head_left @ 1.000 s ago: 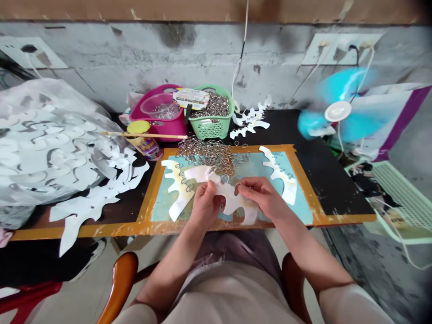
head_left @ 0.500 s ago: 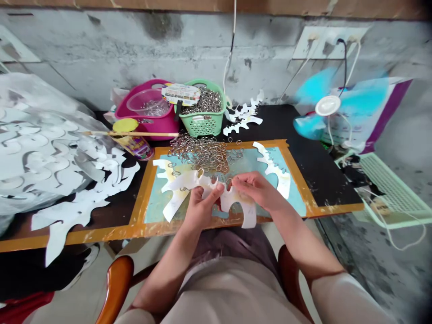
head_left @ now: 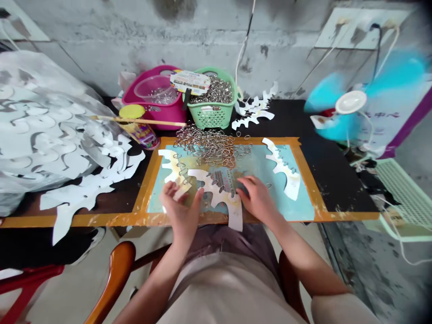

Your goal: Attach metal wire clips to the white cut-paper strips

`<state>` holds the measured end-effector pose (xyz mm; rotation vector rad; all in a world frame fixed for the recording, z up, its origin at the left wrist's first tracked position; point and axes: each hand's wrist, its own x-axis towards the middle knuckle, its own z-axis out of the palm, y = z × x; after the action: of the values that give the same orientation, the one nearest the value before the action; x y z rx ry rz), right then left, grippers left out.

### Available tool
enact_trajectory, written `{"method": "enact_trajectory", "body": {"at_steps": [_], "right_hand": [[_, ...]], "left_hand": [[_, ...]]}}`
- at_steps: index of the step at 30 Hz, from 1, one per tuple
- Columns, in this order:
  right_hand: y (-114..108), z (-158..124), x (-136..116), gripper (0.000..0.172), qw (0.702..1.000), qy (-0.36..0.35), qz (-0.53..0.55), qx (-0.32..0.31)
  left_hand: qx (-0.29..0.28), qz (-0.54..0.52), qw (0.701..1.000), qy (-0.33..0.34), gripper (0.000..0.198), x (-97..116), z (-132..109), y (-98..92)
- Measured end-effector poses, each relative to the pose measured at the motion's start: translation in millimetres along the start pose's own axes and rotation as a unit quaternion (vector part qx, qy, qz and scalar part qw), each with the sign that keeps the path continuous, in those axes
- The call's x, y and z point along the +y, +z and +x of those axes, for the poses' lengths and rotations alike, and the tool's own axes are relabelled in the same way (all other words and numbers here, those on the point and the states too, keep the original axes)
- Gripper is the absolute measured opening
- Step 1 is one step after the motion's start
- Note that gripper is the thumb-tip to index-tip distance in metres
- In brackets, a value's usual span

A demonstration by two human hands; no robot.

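Metal rings (head_left: 209, 146) lie heaped in a glinting tangle along the top of my turquoise-painted board (head_left: 266, 166), with its orange taped border, and right now my hands are apart! My left hand (head_left: 180, 209) is raised at the lower left of the board, a small white paper scrap (head_left: 181, 191) against its fingers, though I can't tell whether it's gripped. My right hand (head_left: 258, 200) is pressed down, open, at the right end of a scalloped white paper strip (head_left: 216, 191), which lies flat between my hands near the board's lower edge. Two more scalloped pieces sit on the board, one on each side. Up on the black table (head_left: 330, 175), a green plastic basket (head_left: 212, 116) brims with more rings, and a printed card label (head_left: 190, 82) hangs at its rim, its small print too tiny to read. Beside it, a pink tub (head_left: 151, 118) holds a clear plastic bowl (head_left: 155, 88). A purple-and-yellow can (head_left: 141, 136) lies tilted below a wooden stick (head_left: 141, 121). Off to my left, a grey-and-white camouflage net (head_left: 43, 121) bunches up, and a blurred teal fan (head_left: 347, 110) spins on my right.
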<state>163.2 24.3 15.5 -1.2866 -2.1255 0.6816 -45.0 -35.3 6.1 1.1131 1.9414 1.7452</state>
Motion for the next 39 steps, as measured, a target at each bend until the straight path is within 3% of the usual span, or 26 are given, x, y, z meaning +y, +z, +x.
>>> {"method": "enact_trajectory", "body": {"at_steps": [2, 4, 7, 12, 17, 22, 29, 39], "right_hand": [[4.2, -10.5, 5.2, 0.030, 0.996, -0.057, -0.036, 0.062], [4.3, -23.3, 6.3, 0.034, 0.991, -0.100, -0.030, 0.083], [6.0, -41.8, 4.1, 0.043, 0.986, -0.145, -0.027, 0.079], [17.1, -52.5, 4.1, 0.053, 0.986, -0.150, -0.066, 0.026], [16.2, -46.8, 3.4, 0.052, 0.987, -0.138, -0.082, 0.004], [12.0, -44.6, -1.9, 0.043, 0.993, -0.095, -0.069, -0.009], [13.2, -46.1, -1.7, 0.038, 0.993, -0.069, -0.090, -0.024], [8.3, -43.2, -6.4, 0.045, 0.977, -0.113, -0.159, -0.090]], "left_hand": [[-0.008, 0.120, 0.983, 0.136, 0.053, 2.7, -5.7, -3.7], [-0.089, 0.176, 0.952, 0.234, 0.030, 8.6, -9.4, -0.3], [-0.204, 0.201, 0.911, 0.296, 0.017, 14.6, -13.7, 14.4], [-0.265, 0.261, 0.884, 0.282, 0.015, 14.2, -23.0, 35.9], [-0.245, 0.321, 0.888, 0.218, 0.012, 19.0, -28.7, 42.0], [-0.242, 0.370, 0.869, 0.221, 0.009, 26.5, -32.5, 47.1], [-0.261, 0.368, 0.865, 0.218, 0.013, 21.5, -30.2, 45.9], [-0.238, 0.391, 0.858, 0.234, 0.005, 18.2, -21.2, 43.3]]}}
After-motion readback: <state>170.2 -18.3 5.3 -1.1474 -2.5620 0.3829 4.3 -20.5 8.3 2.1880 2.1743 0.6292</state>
